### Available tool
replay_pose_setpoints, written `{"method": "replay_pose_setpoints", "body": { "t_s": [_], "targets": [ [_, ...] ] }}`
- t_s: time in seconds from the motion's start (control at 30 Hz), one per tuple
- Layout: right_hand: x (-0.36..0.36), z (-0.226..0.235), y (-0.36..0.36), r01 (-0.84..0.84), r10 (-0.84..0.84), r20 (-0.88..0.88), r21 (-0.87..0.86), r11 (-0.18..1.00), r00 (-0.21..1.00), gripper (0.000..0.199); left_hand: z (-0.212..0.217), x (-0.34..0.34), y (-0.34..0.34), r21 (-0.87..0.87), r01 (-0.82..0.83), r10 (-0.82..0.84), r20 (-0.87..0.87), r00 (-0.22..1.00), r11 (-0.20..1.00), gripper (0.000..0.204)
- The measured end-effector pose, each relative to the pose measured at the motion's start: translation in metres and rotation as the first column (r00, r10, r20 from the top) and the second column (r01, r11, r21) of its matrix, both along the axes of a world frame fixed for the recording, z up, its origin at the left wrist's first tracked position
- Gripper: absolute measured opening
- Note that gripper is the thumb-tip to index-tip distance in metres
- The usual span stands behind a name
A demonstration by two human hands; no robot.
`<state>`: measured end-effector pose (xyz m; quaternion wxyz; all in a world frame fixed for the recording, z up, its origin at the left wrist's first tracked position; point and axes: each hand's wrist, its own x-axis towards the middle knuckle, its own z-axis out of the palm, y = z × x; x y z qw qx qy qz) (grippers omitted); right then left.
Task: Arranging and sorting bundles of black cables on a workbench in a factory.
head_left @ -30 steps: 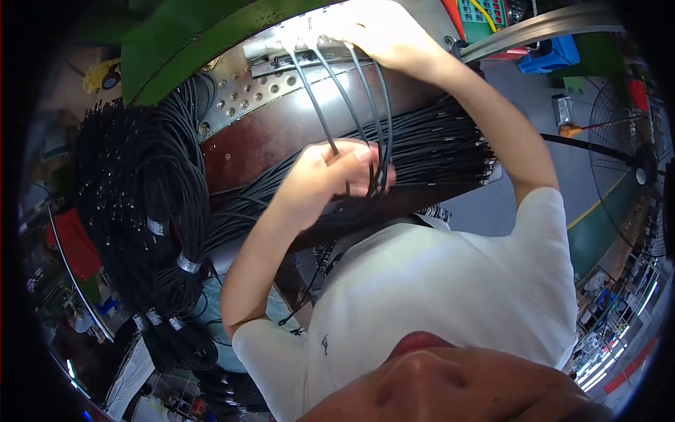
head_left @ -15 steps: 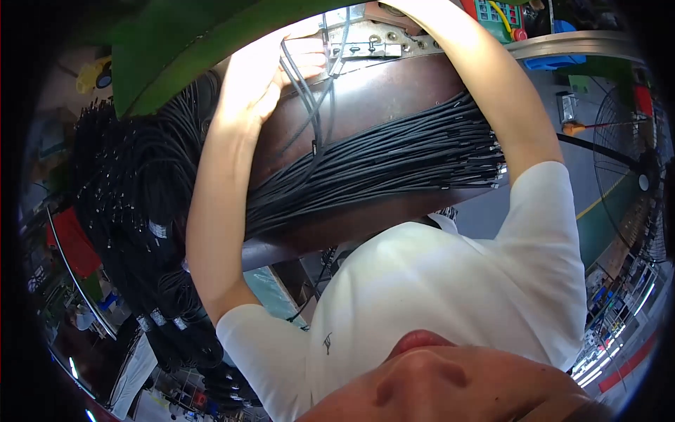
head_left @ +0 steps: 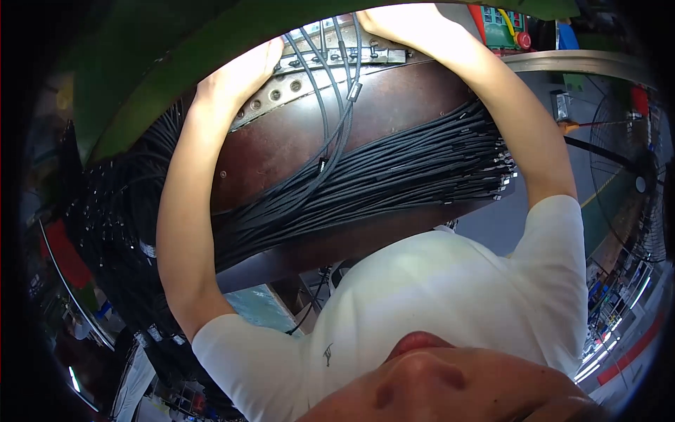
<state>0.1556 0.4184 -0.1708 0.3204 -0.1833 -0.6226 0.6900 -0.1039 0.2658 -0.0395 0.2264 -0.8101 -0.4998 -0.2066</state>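
Bright light washes out my left hand (head_left: 242,74), which rests against the left end of a metal fixture bar (head_left: 383,55). Its fingertips meet the bar beside the green hood's edge, and I cannot make out what they hold. My right hand (head_left: 401,22) reaches in from the right, its tip beside the top of a black cable (head_left: 357,53); the hood cuts off the other fingers. Several such cables hang down from the bar over the brown work surface (head_left: 260,158). Below them lies a thick bundle of black cables (head_left: 380,165) with metal ends at the right.
A green hood (head_left: 148,77) curves over the top. More black cables (head_left: 116,211) hang at the left. To the right are a control box with a red button (head_left: 522,39), a pale curved table edge (head_left: 583,63) and a fan (head_left: 633,176).
My left hand has moved left and down, from open beside the cables to the bar's left end. My right hand has come into view at the top. More cables hang from the bar.
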Motion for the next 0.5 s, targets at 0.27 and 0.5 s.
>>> {"method": "replay_pose_setpoints", "body": {
  "t_s": [0.27,0.5],
  "targets": [
    [-0.006,0.056,-0.021,0.022,-0.032,0.284,0.039,0.999,0.958,0.029,-0.011,-0.021,0.002,0.112,-0.022,0.017,0.048,0.999,0.993,0.037],
    [-0.014,0.155,-0.053,-0.011,-0.122,0.757,0.168,0.986,0.642,0.029,0.009,-0.005,-0.018,-0.272,-0.219,0.290,0.255,0.923,0.937,0.037]
  ]
}}
